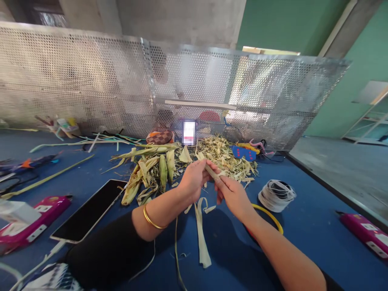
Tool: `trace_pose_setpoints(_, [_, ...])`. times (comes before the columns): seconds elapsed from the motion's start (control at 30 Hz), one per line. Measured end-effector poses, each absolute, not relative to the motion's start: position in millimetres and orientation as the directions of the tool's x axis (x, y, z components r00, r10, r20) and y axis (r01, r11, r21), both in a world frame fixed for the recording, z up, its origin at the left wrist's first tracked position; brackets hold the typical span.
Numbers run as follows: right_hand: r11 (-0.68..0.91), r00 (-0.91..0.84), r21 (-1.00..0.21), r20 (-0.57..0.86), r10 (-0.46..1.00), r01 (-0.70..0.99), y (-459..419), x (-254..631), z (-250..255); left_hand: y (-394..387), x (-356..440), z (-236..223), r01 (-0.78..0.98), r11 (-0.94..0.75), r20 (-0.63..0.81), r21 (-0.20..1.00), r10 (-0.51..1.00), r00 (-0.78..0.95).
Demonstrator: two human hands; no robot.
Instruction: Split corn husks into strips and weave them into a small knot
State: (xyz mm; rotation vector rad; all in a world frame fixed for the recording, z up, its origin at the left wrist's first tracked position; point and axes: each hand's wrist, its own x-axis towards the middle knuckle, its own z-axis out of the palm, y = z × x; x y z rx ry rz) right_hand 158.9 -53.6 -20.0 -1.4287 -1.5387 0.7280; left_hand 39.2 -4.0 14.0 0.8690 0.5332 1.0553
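Both hands hold a pale strip of dried corn husk [212, 172] above the middle of the blue table. My left hand [194, 178] pinches its upper end, with a gold bangle on that wrist. Closed on the lower end is my right hand [234, 194], its thumb along the strip. Below them a longer loose husk strip [202, 238] lies flat, curled at its top. Behind my left hand rest several whole husks [163, 173], some green, some yellowed. A heap of shredded husk [220, 151] lies just beyond my fingers.
A phone [91, 210] with a cable and a magenta power strip [45, 214] lie left. Right are a spool of white cord [276, 196], a yellow ring [269, 214] and another magenta power strip [368, 234]. A perforated metal screen [194, 81] closes the back.
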Motion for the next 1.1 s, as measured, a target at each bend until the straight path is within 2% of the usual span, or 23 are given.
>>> trace_pose_setpoints(0.1, [0.198, 0.025, -0.739, 0.279, 0.960, 0.643, -61, 154, -19, 5, 34, 21, -0.601, 0.298, -0.057, 0.741, 0.921, 0.386])
trace_pose_setpoints(0.2, [0.258, -0.063, -0.460, 0.398, 0.915, 0.850, -67, 145, -20, 9, 30, 25, -0.593, 0.408, -0.123, 0.695, 0.879, 0.460])
trace_pose_setpoints(0.27, [0.296, -0.143, -0.306, 0.438, 0.887, 0.905, -70, 141, -21, 9, 29, 25, -0.571, 0.443, -0.139, 0.691, 0.857, 0.496])
trace_pose_setpoints(0.33, [0.339, -0.206, -0.252, 0.437, 0.876, 0.907, -71, 139, -20, 9, 29, 25, -0.563, 0.443, -0.138, 0.698, 0.855, 0.501])
trace_pose_setpoints(0.4, [0.379, -0.244, -0.290, 0.409, 0.879, 0.879, -71, 143, -16, 11, 28, 27, -0.563, 0.427, -0.129, 0.708, 0.862, 0.491])
trace_pose_setpoints(0.5, [0.410, -0.283, -0.422, 0.332, 0.900, 0.809, -72, 153, -5, 19, 21, 35, -0.572, 0.369, -0.104, 0.732, 0.891, 0.441])
trace_pose_setpoints(0.6, [0.389, -0.335, -0.526, 0.200, 0.921, 0.756, -79, 157, 5, 34, 5, 48, -0.634, 0.248, -0.066, 0.733, 0.953, 0.297])
trace_pose_setpoints(0.67, [0.342, -0.353, -0.528, 0.084, 0.932, 0.777, -86, 153, 7, 42, -4, 53, -0.630, 0.285, -0.118, 0.723, 0.948, 0.294])
trace_pose_setpoints(0.73, [0.275, -0.317, -0.446, -0.020, 0.948, 0.852, -93, 143, 4, 47, -9, 54, -0.591, 0.355, -0.174, 0.724, 0.924, 0.341])
trace_pose_setpoints(0.8, [0.228, -0.259, -0.325, -0.057, 0.964, 0.918, -99, 132, -5, 47, -7, 50, -0.546, 0.421, -0.224, 0.725, 0.893, 0.391])
trace_pose_setpoints(0.87, [0.208, -0.233, -0.268, -0.063, 0.970, 0.941, -103, 124, -14, 44, -1, 44, -0.492, 0.484, -0.273, 0.724, 0.855, 0.441])
trace_pose_setpoints(1.0, [0.225, -0.265, -0.326, -0.085, 0.960, 0.918, -99, 124, -24, 35, 9, 36, -0.419, 0.543, -0.322, 0.728, 0.810, 0.491])
trace_pose_setpoints(1.1, [0.135, -0.190, -0.502, -0.061, 0.980, 0.854, -87, 139, -19, 29, 12, 37, -0.382, 0.558, -0.337, 0.737, 0.793, 0.508])
